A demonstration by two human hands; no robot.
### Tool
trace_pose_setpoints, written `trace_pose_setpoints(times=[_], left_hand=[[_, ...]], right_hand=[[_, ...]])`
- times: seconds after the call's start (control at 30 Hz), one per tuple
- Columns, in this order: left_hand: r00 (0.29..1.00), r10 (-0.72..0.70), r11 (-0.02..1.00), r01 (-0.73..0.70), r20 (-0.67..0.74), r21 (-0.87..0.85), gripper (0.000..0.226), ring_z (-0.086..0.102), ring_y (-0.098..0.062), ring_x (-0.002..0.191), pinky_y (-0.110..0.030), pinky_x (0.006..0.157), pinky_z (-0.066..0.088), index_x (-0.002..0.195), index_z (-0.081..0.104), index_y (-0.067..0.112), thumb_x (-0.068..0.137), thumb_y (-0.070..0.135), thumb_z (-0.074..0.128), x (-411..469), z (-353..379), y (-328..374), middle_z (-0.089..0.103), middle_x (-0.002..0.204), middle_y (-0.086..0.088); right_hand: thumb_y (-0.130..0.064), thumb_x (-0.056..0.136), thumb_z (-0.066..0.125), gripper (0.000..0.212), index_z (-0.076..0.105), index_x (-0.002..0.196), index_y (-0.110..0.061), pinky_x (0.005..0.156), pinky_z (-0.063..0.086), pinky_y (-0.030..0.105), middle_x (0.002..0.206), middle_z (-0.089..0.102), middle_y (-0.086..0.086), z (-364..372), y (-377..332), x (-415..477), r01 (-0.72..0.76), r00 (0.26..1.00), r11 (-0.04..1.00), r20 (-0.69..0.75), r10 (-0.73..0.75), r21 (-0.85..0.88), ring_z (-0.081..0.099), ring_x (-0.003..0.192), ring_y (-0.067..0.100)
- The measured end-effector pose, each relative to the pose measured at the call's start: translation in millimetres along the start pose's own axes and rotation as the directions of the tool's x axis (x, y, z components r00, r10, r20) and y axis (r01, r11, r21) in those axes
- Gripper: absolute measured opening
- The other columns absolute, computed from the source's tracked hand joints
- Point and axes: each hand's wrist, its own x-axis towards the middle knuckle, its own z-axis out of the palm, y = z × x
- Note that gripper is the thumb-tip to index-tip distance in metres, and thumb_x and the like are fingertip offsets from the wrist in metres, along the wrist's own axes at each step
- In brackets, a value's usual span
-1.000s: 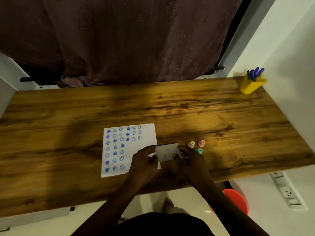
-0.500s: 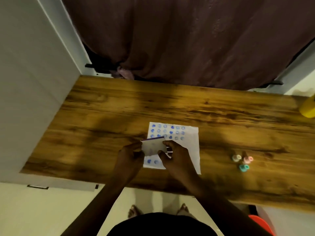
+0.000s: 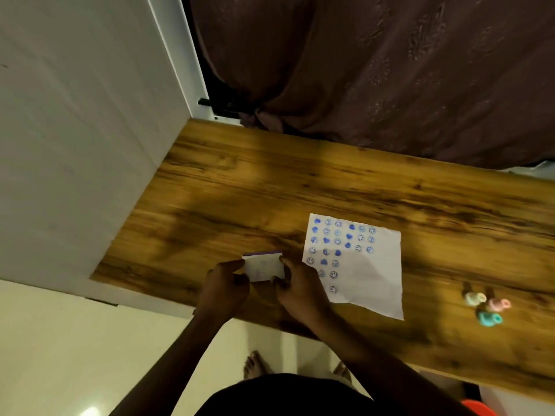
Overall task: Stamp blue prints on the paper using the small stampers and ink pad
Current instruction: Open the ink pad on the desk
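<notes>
A small white ink pad box [image 3: 263,266] with a purple top edge is held between my left hand [image 3: 225,286] and my right hand [image 3: 301,289], just above the wooden desk [image 3: 240,199]. It sits left of the white paper [image 3: 369,274], which lies flat and carries rows of blue heart and smiley prints on its upper left part. Three small stampers stand together at the right: a pale one [image 3: 474,298], a pink one [image 3: 499,304] and a teal one [image 3: 489,319]. Neither hand touches them.
A white wall panel [image 3: 84,139] borders the desk's left end. A dark curtain [image 3: 375,70] hangs behind the desk. The front edge of the desk runs just under my wrists, with my feet on the tiled floor [image 3: 90,355] below.
Both hands have carried the ink pad box from the right side of the paper, across it, to its left side. The view has swung left, so the stampers now lie far right.
</notes>
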Motion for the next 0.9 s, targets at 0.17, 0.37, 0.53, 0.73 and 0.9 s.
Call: trace_pose_setpoints(times=[0.17, 0.37, 0.53, 0.73, 0.9], left_hand=[[0.999, 0.033, 0.998, -0.033, 0.011, 0.044, 0.043, 0.075, -0.033, 0.098, -0.038, 0.084, 0.062, 0.138, 0.063, 0.008, 0.095, 0.002, 0.061, 3.6, 4.4, -9.9, 0.074, 0.123, -0.017], [0.992, 0.128, 0.982, -0.128, 0.010, 0.139, 0.042, 0.075, -0.028, 0.103, -0.036, 0.088, 0.062, 0.131, 0.066, 0.012, 0.090, 0.017, 0.074, 9.4, 3.0, -16.2, 0.075, 0.123, -0.010], [0.930, 0.369, 0.879, -0.346, -0.008, 0.327, 0.073, 0.057, -0.031, 0.129, -0.043, 0.099, 0.056, 0.142, 0.057, 0.019, 0.077, 0.033, 0.087, 12.7, 0.5, -12.8, 0.057, 0.147, -0.008], [0.862, 0.446, 0.712, -0.504, 0.239, 0.490, 0.066, 0.046, -0.027, 0.140, -0.041, 0.113, 0.046, 0.145, 0.056, 0.028, 0.084, 0.040, 0.077, 20.4, 7.9, -6.1, 0.051, 0.154, 0.002], [0.835, 0.460, 0.681, -0.550, 0.301, 0.484, 0.053, 0.051, -0.027, 0.136, -0.038, 0.111, 0.044, 0.143, 0.059, 0.024, 0.092, 0.034, 0.070, 34.4, -0.1, -5.6, 0.056, 0.151, -0.003]], right_hand=[[-0.034, 0.096, 0.067, 0.052, 0.052, 0.145, -0.022, 0.107, 0.047, 0.027, 0.140, 0.063, 0.002, 3.0, 0.3, 1.4, 0.004, 1.000, 0.998, 0.012, -0.003, -0.070, 0.058, 0.132, 0.021], [-0.030, 0.095, 0.069, 0.059, 0.047, 0.148, -0.021, 0.111, 0.048, 0.034, 0.145, 0.059, 0.003, -1.0, 0.0, 3.4, 0.015, 0.999, 0.997, 0.042, -0.012, -0.077, 0.056, 0.135, 0.024], [-0.035, 0.091, 0.073, 0.058, 0.052, 0.144, -0.022, 0.108, 0.046, 0.025, 0.137, 0.064, 0.001, -6.4, 1.6, 1.9, 0.030, 0.999, 0.993, -0.007, -0.031, -0.117, 0.061, 0.128, 0.022], [-0.035, 0.092, 0.072, 0.061, 0.048, 0.147, -0.025, 0.112, 0.045, 0.031, 0.142, 0.060, 0.000, -4.0, 4.0, 3.4, 0.012, 1.000, 0.988, -0.006, -0.014, -0.151, 0.056, 0.133, 0.022], [-0.031, 0.092, 0.073, 0.068, 0.041, 0.152, -0.027, 0.117, 0.042, 0.036, 0.150, 0.052, 0.001, 1.2, 7.3, 6.5, -0.019, 1.000, 0.982, -0.004, 0.019, -0.186, 0.047, 0.141, 0.025]])
